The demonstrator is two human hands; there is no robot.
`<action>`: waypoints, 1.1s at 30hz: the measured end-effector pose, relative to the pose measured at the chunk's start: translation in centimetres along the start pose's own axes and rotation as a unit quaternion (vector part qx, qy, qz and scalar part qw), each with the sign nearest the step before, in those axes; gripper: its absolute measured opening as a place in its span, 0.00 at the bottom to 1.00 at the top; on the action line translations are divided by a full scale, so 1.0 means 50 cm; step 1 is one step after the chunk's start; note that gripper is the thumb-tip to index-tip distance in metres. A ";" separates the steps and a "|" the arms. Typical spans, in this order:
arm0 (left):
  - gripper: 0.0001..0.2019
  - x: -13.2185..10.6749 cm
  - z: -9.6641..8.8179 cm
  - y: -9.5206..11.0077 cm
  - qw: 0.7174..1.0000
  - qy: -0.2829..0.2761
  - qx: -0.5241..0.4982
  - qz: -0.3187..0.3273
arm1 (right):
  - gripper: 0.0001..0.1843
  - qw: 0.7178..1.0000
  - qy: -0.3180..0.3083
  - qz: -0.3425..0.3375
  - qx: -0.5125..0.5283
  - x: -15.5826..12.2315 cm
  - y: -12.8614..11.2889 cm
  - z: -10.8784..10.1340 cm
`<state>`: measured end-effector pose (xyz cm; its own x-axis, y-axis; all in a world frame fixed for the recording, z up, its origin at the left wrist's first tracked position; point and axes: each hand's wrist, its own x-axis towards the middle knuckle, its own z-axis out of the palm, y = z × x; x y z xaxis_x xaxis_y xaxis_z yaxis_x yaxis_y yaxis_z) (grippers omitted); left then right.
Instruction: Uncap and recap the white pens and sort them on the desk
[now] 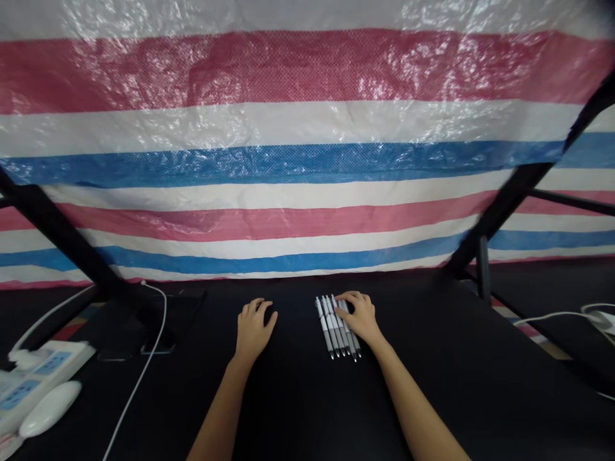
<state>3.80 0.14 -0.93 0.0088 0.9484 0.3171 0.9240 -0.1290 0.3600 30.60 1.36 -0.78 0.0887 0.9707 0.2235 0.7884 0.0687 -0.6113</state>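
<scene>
a person's right hand is resting curled fingers across the upper ends of side-by-side retractable pens on a black table, pinch unclear, while the empty left hand is curling nearby.

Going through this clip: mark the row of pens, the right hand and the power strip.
Row of pens [327, 325]: head view, on the white barrels mid-row.
Right hand [360, 317]: head view, on the back of the hand.
Power strip [45, 378]: head view, on its white casing by the blue panels.
</scene>
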 end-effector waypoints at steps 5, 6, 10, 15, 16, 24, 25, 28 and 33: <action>0.13 0.000 0.001 -0.002 1.000 0.002 0.000 0.001 | 0.11 1.000 -0.005 0.000 0.002 -0.003 -0.005 -0.003; 0.13 0.000 0.002 -0.002 1.000 0.003 0.000 0.001 | 0.11 1.000 -0.004 -0.001 0.004 -0.003 -0.006 -0.003; 0.13 -0.001 0.004 -0.003 1.000 0.004 -0.003 0.000 | 0.11 1.000 -0.001 0.000 0.016 -0.002 -0.004 -0.007; 0.14 0.000 0.005 -0.005 1.000 0.003 -0.006 0.001 | 0.15 0.999 0.011 0.023 0.027 0.004 0.007 -0.012; 0.14 0.000 0.005 -0.006 1.000 0.002 -0.005 0.002 | 0.15 0.999 0.011 0.028 0.026 0.005 0.009 -0.012; 0.14 0.001 0.003 -0.005 1.000 -0.002 -0.005 -0.001 | 0.13 0.999 0.011 0.032 0.006 0.008 0.014 -0.010; 0.14 0.001 0.003 -0.004 1.000 -0.001 -0.006 -0.001 | 0.13 0.999 0.014 0.030 0.002 0.008 0.014 -0.009; 0.14 0.000 0.002 -0.003 1.000 -0.002 -0.007 0.000 | 0.12 0.999 0.020 0.023 -0.009 0.009 0.017 -0.007; 0.14 0.000 0.003 -0.003 1.000 0.002 -0.005 0.001 | 0.12 1.000 0.025 0.013 -0.004 0.008 0.019 -0.005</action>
<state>3.72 0.21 -1.13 0.0087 0.9473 0.3202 0.9202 -0.1329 0.3682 31.56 1.78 -1.08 0.1396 0.9595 0.2447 0.7904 0.0409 -0.6113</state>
